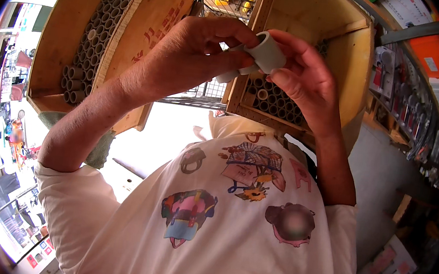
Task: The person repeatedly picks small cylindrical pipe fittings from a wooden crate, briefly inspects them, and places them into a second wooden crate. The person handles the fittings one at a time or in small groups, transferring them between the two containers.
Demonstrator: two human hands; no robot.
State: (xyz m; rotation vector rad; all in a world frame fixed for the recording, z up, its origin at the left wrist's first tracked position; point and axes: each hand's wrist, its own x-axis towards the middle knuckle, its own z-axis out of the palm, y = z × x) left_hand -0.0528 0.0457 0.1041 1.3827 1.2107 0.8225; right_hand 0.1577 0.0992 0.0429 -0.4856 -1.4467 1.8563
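Note:
In front of my chest, both hands meet around a short grey plastic pipe coupling (268, 53), its open end tilted up. My right hand (315, 83) grips it from the right between thumb and fingers. The thumb and forefinger of my left hand (194, 50) touch its left side. More grey couplings (228, 76) show below the left hand's fingers, partly hidden by them. Below and behind my right hand, a wooden box (313, 10) contains upright grey couplings (277, 101) in rows. Beyond my left forearm, another wooden box (164, 15) holds similar couplings (102, 28), several of them lying on their sides.
Between the boxes stands a black wire rack (210, 90) with yellow goods behind it. Shelves with packaged goods (412, 101) and an orange box (436, 55) line the right side. Grey cloth (99, 152) lies under the left box. A bright street opening is on the left.

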